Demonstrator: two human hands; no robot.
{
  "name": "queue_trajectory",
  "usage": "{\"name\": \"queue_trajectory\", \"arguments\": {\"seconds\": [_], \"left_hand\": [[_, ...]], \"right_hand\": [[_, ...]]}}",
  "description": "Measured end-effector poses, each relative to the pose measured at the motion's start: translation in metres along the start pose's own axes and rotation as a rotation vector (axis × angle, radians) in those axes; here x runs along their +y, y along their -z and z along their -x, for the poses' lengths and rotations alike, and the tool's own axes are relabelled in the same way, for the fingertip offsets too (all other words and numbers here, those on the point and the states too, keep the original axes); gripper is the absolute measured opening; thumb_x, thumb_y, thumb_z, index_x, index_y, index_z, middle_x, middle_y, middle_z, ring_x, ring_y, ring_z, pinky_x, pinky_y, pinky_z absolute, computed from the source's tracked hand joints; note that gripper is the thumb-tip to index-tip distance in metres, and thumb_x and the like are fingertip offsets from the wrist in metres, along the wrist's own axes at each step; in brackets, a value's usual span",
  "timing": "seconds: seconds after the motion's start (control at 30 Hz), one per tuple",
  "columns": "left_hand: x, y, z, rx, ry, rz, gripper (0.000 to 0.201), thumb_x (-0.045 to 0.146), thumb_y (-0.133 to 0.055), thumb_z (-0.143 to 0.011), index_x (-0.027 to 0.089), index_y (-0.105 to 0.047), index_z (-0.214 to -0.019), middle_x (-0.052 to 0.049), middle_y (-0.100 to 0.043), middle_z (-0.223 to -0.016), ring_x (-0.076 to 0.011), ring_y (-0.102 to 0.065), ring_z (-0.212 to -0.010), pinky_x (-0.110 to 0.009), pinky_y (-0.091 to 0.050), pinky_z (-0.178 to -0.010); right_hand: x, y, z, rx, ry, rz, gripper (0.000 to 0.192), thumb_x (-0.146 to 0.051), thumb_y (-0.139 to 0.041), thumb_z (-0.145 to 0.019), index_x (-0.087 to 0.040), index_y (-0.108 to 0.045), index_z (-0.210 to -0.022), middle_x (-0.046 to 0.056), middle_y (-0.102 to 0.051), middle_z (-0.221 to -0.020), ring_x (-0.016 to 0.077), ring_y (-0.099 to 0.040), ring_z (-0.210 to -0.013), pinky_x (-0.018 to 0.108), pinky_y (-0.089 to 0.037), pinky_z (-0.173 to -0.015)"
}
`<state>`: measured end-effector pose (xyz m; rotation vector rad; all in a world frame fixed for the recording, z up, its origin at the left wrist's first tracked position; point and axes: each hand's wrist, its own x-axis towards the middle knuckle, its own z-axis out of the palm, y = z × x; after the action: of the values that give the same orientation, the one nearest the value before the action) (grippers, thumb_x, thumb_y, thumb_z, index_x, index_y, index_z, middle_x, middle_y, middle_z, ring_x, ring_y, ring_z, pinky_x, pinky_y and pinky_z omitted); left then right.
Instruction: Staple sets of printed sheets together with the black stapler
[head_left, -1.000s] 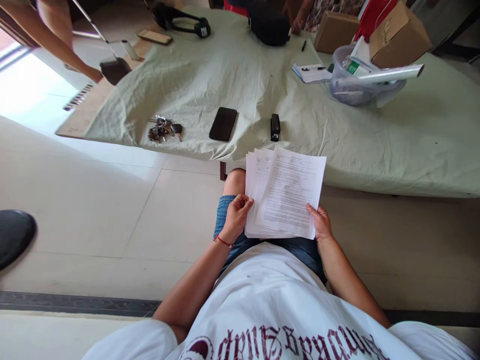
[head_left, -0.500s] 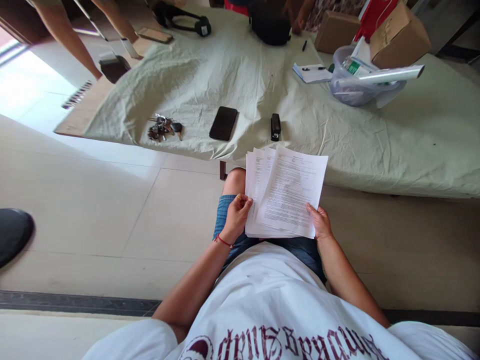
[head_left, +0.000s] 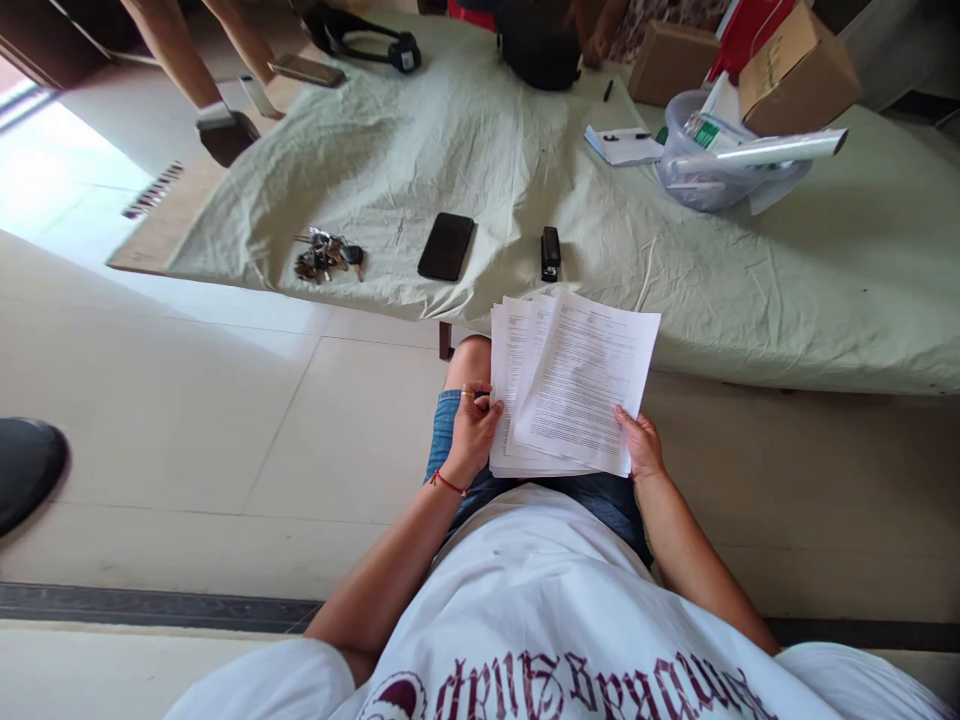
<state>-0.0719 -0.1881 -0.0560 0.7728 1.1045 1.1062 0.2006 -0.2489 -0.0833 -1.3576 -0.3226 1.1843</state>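
Several printed paper sheets (head_left: 581, 390) lie fanned out over my lap, the top one shifted to the right and covering most of those beneath. My left hand (head_left: 474, 430) pinches the left edge of the lower sheets between thumb and fingers. At the right edge, my right hand (head_left: 640, 442) grips the sheets with the thumb on top; its other fingers are hidden beneath. Just beyond the papers a black stapler (head_left: 550, 254) rests on the cloth-covered table (head_left: 795, 290). A black phone (head_left: 446, 247) lies to its left.
A bunch of keys (head_left: 328, 255) sits near the table's front left. Farther back are a notepad (head_left: 624, 146), a plastic basket (head_left: 694, 190) with a roll in it, a cardboard box (head_left: 799, 75) and black headphones (head_left: 375, 40). Another person's leg (head_left: 176, 55) shows at upper left.
The top sheet has slid slightly right. My left hand's fingers have loosened and lifted a little at the paper's edge. At upper left, the other person's leg has moved right.
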Motion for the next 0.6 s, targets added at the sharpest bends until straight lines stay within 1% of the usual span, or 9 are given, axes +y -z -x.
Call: {"name": "queue_trajectory", "arguments": {"seconds": [0.07,0.13,0.17,0.23,0.33,0.47,0.6], "left_hand": [[0.0006,0.0010,-0.0005,-0.003,-0.022,-0.071,0.029,0.036,-0.076,-0.075,0.023,-0.059,-0.094,0.003,-0.060,-0.071,-0.0127,-0.050,-0.064,-0.025,-0.039,-0.064],[0.0006,0.0020,-0.0020,0.009,-0.051,-0.144,0.020,0.035,-0.074,-0.075,0.019,-0.067,-0.084,-0.001,-0.063,-0.076,-0.0139,-0.054,-0.072,-0.026,-0.042,-0.071],[0.0003,0.0023,-0.0028,0.018,-0.053,-0.163,0.019,0.035,-0.074,-0.075,0.018,-0.069,-0.080,-0.002,-0.066,-0.079,-0.0151,-0.056,-0.076,-0.027,-0.043,-0.075],[-0.0002,0.0026,-0.0039,0.036,-0.036,-0.162,0.020,0.036,-0.074,-0.074,0.018,-0.073,-0.082,-0.004,-0.070,-0.087,-0.0174,-0.058,-0.083,-0.029,-0.044,-0.080],[0.0001,0.0018,-0.0036,0.056,-0.002,-0.137,0.026,0.040,-0.076,-0.073,0.017,-0.075,-0.087,-0.005,-0.072,-0.091,-0.0184,-0.059,-0.087,-0.029,-0.045,-0.082],[0.0024,-0.0005,-0.0016,0.054,0.049,-0.098,0.034,0.047,-0.079,-0.073,0.016,-0.074,-0.086,-0.003,-0.069,-0.083,-0.0157,-0.057,-0.079,-0.027,-0.044,-0.076],[0.0037,-0.0020,-0.0008,0.039,0.045,-0.096,0.035,0.047,-0.083,-0.069,0.017,-0.071,-0.082,0.001,-0.063,-0.075,-0.0130,-0.052,-0.073,-0.025,-0.042,-0.071]], "right_hand": [[-0.0006,-0.0002,0.0004,-0.004,-0.003,0.002,0.044,-0.044,-0.095,-0.059,-0.025,-0.081,-0.097,-0.001,-0.081,-0.098,0.0234,-0.077,-0.088,0.034,-0.064,-0.084],[-0.0016,-0.0007,0.0012,-0.015,0.001,0.009,0.044,-0.044,-0.095,-0.059,-0.025,-0.081,-0.097,-0.001,-0.081,-0.099,0.0240,-0.077,-0.089,0.035,-0.064,-0.085],[-0.0021,-0.0010,0.0018,-0.023,0.002,0.012,0.045,-0.044,-0.095,-0.059,-0.025,-0.081,-0.097,0.000,-0.081,-0.099,0.0245,-0.077,-0.089,0.035,-0.064,-0.085],[-0.0031,-0.0017,0.0030,-0.036,0.002,0.017,0.046,-0.044,-0.095,-0.059,-0.025,-0.081,-0.098,0.000,-0.081,-0.099,0.0253,-0.077,-0.089,0.036,-0.064,-0.084],[-0.0037,-0.0025,0.0048,-0.057,-0.003,0.014,0.046,-0.043,-0.096,-0.058,-0.024,-0.081,-0.098,0.001,-0.081,-0.098,0.0252,-0.077,-0.087,0.036,-0.064,-0.081],[-0.0028,-0.0026,0.0060,-0.093,0.001,0.008,0.044,-0.043,-0.095,-0.060,-0.025,-0.081,-0.098,0.000,-0.081,-0.100,0.0252,-0.077,-0.087,0.036,-0.063,-0.080],[-0.0016,-0.0023,0.0060,-0.096,0.014,0.031,0.044,-0.044,-0.095,-0.062,-0.025,-0.081,-0.099,0.000,-0.081,-0.099,0.0247,-0.077,-0.087,0.036,-0.063,-0.080]]}}
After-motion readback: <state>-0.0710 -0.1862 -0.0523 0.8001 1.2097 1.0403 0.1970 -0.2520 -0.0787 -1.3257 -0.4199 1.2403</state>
